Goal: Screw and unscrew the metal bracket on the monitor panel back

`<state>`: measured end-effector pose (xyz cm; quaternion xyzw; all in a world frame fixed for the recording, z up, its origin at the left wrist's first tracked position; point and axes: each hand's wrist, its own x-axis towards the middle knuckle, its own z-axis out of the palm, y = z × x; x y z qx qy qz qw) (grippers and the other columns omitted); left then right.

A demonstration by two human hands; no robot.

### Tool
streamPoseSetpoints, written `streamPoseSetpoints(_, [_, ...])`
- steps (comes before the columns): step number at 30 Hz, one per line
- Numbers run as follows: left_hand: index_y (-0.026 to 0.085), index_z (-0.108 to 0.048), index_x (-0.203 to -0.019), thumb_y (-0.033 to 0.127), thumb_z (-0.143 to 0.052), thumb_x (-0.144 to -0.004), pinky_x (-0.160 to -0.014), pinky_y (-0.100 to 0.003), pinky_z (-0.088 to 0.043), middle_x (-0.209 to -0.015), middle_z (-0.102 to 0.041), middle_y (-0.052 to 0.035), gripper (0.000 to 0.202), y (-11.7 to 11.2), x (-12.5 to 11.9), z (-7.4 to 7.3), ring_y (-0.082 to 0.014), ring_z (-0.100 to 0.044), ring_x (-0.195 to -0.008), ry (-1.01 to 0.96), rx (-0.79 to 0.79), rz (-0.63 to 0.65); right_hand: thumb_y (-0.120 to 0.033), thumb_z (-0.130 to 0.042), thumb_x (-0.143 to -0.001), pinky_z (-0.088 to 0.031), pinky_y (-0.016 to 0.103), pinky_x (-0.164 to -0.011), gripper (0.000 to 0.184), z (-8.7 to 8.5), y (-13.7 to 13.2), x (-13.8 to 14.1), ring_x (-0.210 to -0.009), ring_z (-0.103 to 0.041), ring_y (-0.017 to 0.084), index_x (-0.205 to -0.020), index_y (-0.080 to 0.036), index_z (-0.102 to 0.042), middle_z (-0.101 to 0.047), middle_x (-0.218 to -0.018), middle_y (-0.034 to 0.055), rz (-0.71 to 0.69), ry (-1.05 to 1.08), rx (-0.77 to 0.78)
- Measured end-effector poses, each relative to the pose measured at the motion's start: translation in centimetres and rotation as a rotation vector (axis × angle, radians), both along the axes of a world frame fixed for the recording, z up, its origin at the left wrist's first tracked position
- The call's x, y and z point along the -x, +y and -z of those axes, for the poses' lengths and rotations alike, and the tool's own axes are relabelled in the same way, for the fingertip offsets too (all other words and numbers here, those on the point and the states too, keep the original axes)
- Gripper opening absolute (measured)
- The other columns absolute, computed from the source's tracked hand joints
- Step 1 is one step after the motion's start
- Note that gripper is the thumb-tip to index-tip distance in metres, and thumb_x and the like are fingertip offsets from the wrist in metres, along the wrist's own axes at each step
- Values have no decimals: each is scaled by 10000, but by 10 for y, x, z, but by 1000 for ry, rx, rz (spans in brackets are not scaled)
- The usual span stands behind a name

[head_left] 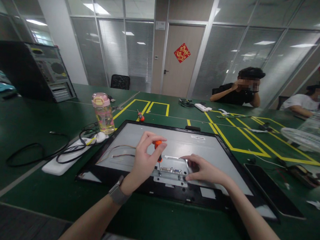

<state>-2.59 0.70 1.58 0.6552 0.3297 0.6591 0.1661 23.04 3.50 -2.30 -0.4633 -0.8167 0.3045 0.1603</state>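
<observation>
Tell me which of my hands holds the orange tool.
Your left hand, with the grey watch on its wrist; your right hand, bare-wristed, is at the metal bracket.

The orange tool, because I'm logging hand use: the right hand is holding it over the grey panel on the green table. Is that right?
Not quite: the head view shows the left hand holding the orange tool, not the right hand. It is over the grey panel on the green table, as you say.
</observation>
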Motion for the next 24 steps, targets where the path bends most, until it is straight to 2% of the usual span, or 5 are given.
streamPoseSetpoints(6, [195, -672, -1057, 249, -546, -929, -840, -299, -480, -956, -671, -58, 187, 0, 0, 1, -168, -615, -879, -8, 122, 97, -428, -809, -685, -454, 349, -782, 684, 1, 1, -1, -867, -543, 230, -1295, -203, -598, -544, -923, 35, -6, 11, 6])
streamPoseSetpoints(12, [193, -686, -1066, 255, -420, -987, -935, -316, -466, -1060, -705, -74, 284, -5, 1, 0, -191, -630, -1017, -19, 159, 167, -421, -812, -680, -454, 345, -777, 670, 2, 1, -1, -860, -542, 228, -1282, -207, -611, -546, -916, 32, -2, 6, -1])
streamPoseSetpoints(15, [198, -680, -1082, 263, -420, -991, -895, -312, -474, -1043, -702, -74, 283, -5, 0, 1, -187, -632, -973, -14, 171, 177, -429, -810, -682, -457, 343, -775, 670, 1, 1, 0, -856, -542, 225, -1285, -215, -609, -545, -915, 29, -3, 9, 1])
streamPoseSetpoints(21, [219, -699, -976, 221, -623, -884, -804, -291, -463, -882, -577, -31, 120, -1, -1, 3, -161, -576, -848, 22, 32, 88, -447, -809, -678, -456, 350, -778, 690, 1, 1, 0, -862, -544, 234, -1291, -202, -605, -539, -910, 30, -8, 17, 2])
streamPoseSetpoints(24, [225, -723, -946, 220, -650, -859, -807, -290, -467, -900, -542, -30, 113, -1, -1, 1, -158, -566, -853, 22, 16, 36, -445, -806, -684, -454, 347, -788, 696, 3, 2, -1, -871, -542, 231, -1299, -195, -597, -534, -915, 32, -13, 12, -1])
